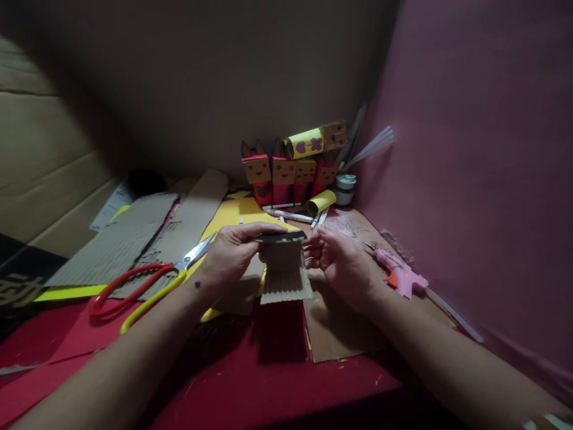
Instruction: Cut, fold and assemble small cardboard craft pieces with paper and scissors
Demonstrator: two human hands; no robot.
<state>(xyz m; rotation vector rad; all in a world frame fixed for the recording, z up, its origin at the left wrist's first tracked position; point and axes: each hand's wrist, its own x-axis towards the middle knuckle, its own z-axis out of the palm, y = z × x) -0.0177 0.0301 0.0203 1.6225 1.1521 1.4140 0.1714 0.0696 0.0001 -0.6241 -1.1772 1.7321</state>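
Head view: left grip (229, 252) pinches the bent cardboard (285, 272) at its upper left; right grip (338, 260), half-curled, sits right at its other edge, contact unclear; squeezing too hard could crush those ridges!

The folded piece of corrugated cardboard (285, 272) is small, brownish grey and roughly four-sided. A dark flap with a ragged, pale-flecked front edge runs along its top. Below the flap, the ridged face drops down, bends across its lower part and flares slightly toward a wavy cut bottom edge. The piece is held up off the red surface (215, 388), pinched at its upper left by the left hand (228, 257); the right hand's (338, 263) fingertips are at its right edge, contact unclear.
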